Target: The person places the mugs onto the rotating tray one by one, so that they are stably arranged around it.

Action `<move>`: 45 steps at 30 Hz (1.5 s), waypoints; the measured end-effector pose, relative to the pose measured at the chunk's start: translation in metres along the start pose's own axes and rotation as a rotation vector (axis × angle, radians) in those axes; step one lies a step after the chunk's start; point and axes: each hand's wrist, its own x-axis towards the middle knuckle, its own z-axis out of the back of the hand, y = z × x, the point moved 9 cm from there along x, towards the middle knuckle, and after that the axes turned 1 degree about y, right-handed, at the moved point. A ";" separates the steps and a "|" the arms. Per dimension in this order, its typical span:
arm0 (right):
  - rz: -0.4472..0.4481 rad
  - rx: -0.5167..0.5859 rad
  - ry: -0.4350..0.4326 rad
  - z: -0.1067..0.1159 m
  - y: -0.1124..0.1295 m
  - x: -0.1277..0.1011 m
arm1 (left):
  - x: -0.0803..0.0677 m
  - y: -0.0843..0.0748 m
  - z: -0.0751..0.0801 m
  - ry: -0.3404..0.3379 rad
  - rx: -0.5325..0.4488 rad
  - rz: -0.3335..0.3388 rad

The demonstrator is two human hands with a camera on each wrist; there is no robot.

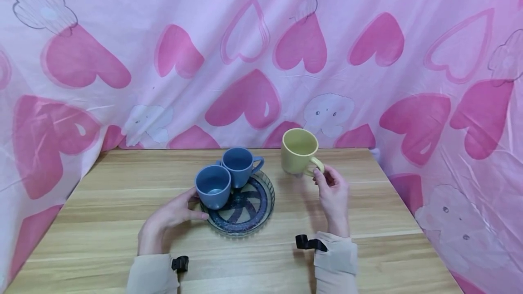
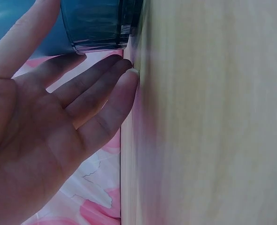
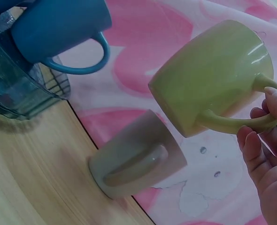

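Observation:
My right hand (image 1: pixel 333 194) pinches the handle of a yellow-green mug (image 1: pixel 296 158), which is lifted above the table at the back right and tilted in the right wrist view. Two blue mugs stand close together on a dark glass dish (image 1: pixel 265 208) with a ribbed rim. The nearer blue mug (image 1: pixel 213 187) is at the dish's left side, and the farther blue mug (image 1: pixel 238 167) has its handle pointing right. Beside the dish's left edge is my left hand (image 1: pixel 175 212), fingers loosely extended, the thumb near the rim and the other fingers partly hidden behind the nearer mug.
A greyish mug (image 3: pixel 134 159) stands on the table behind the yellow-green one, largely hidden by it in the head view. The wooden table (image 1: pixel 245 267) ends at a pink heart-patterned cloth (image 1: pixel 245 26) hanging at the back and sides.

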 end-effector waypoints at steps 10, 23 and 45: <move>-0.007 -0.001 0.072 -0.024 0.005 -0.003 | 0.000 0.001 0.003 -0.003 0.000 0.000; -0.068 -0.041 0.090 -0.039 -0.013 -0.026 | 0.000 0.010 -0.002 -0.027 0.010 0.047; -0.087 0.014 0.110 -0.061 -0.019 -0.046 | -0.001 0.005 0.000 -0.007 -0.007 0.006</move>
